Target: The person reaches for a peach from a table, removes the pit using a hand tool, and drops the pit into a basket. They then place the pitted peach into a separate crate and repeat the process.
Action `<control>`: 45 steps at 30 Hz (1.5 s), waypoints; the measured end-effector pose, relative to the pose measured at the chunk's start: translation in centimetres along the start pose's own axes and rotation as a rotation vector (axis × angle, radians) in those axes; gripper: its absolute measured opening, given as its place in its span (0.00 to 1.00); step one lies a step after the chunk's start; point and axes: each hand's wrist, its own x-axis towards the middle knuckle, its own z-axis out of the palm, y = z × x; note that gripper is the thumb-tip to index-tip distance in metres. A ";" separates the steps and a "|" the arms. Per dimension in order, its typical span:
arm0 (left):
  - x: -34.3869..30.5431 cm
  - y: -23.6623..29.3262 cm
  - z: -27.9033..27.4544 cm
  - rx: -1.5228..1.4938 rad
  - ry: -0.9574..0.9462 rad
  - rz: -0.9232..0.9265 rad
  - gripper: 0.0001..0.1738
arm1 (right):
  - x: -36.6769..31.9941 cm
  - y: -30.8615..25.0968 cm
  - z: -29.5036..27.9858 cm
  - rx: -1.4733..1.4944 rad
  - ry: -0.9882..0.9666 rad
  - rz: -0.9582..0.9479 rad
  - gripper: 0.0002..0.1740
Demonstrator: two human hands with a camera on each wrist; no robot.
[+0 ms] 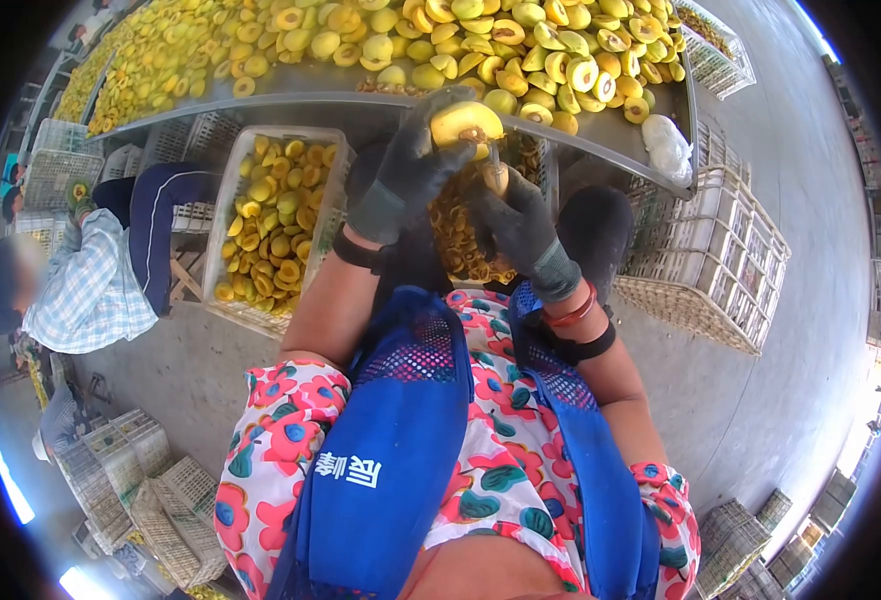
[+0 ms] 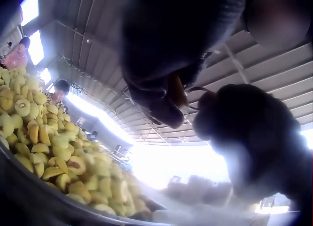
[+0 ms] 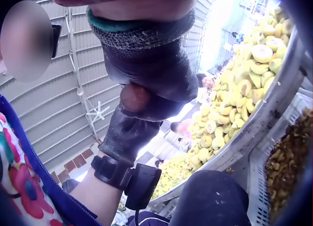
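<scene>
In the head view my gloved left hand [image 1: 401,175] holds a yellow fruit half [image 1: 464,124], its cut face showing a brown middle. Beside it, my gloved right hand [image 1: 529,230] grips a small tool by its wooden handle [image 1: 497,179], the metal end at the fruit's edge. The left wrist view has my left hand [image 2: 171,54] dark above, with a sliver of fruit [image 2: 177,91] between the fingers, and a thin curved blade [image 2: 194,95] reaching from my right hand [image 2: 249,133]. The handle's round end [image 3: 134,97] shows in my right hand [image 3: 151,64] in the right wrist view.
A metal table [image 1: 361,97] carries piled fruit halves, with a clear plastic bag [image 1: 667,150] at its corner. Below are a crate of halves [image 1: 333,190] and brown scraps [image 1: 461,230]. Stacked crates [image 1: 711,260] stand right; another person [image 1: 96,280] sits left.
</scene>
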 end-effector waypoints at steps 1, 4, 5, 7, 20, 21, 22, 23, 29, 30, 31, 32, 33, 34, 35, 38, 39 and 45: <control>-0.1 0.1 -0.1 0.056 -0.008 0.028 0.23 | -0.2 -0.2 0.0 0.050 -0.015 0.044 0.10; -0.4 0.0 -0.1 0.110 0.010 0.038 0.21 | -0.2 -0.2 -0.2 0.069 -0.080 0.081 0.11; -0.6 -0.1 -0.2 0.107 0.021 0.029 0.21 | -0.3 -0.2 -0.2 0.089 -0.084 0.077 0.11; -0.7 -0.9 0.0 0.251 0.052 0.096 0.23 | -0.3 -0.3 0.1 0.131 -0.092 0.069 0.11; -1.6 -1.1 2.7 0.115 0.125 0.259 0.26 | 0.9 0.0 0.5 -0.020 0.028 -0.058 0.09; -1.6 -1.2 2.8 0.119 0.122 0.272 0.26 | 0.7 -0.9 0.0 0.027 -0.016 0.039 0.09; -1.5 -1.4 2.8 0.122 0.119 0.286 0.26 | 0.5 -1.4 -0.2 0.075 -0.061 0.136 0.09; -1.5 -1.5 2.9 0.125 0.116 0.301 0.26 | 0.7 -1.0 0.1 0.005 0.000 0.081 0.09; -1.6 -1.7 3.3 0.014 0.111 0.219 0.25 | 1.3 0.8 0.1 -0.141 0.073 -0.101 0.09; -1.5 -1.7 3.2 0.028 0.107 0.214 0.25 | 1.1 0.5 0.2 -0.111 0.063 -0.080 0.09; -1.4 -1.7 2.9 0.042 0.104 0.207 0.25 | 1.0 0.0 0.1 -0.029 0.002 -0.022 0.09; -1.3 -1.7 2.8 0.057 0.102 0.200 0.25 | 0.9 -0.6 0.0 0.050 -0.053 0.042 0.09; -1.4 -1.7 2.8 0.027 0.090 0.201 0.25 | 0.7 -1.3 -0.8 0.183 -0.160 0.142 0.09; -1.4 -1.6 2.7 -0.004 0.077 0.203 0.25 | 0.6 -1.7 -1.3 0.315 -0.265 0.242 0.09; -1.4 -1.6 2.8 -0.035 0.064 0.206 0.24 | 0.5 -1.6 -1.1 0.294 -0.233 0.229 0.09; -1.3 -1.7 2.5 -0.085 0.038 0.145 0.27 | 0.4 -1.5 -0.5 0.199 -0.160 0.187 0.09; -1.3 -1.6 2.4 -0.117 0.031 0.114 0.27 | 0.4 -1.4 -0.5 0.147 -0.149 0.173 0.10; -1.0 -2.2 2.1 -0.145 0.018 0.126 0.27 | 0.2 -2.5 -1.8 0.300 -0.282 0.312 0.07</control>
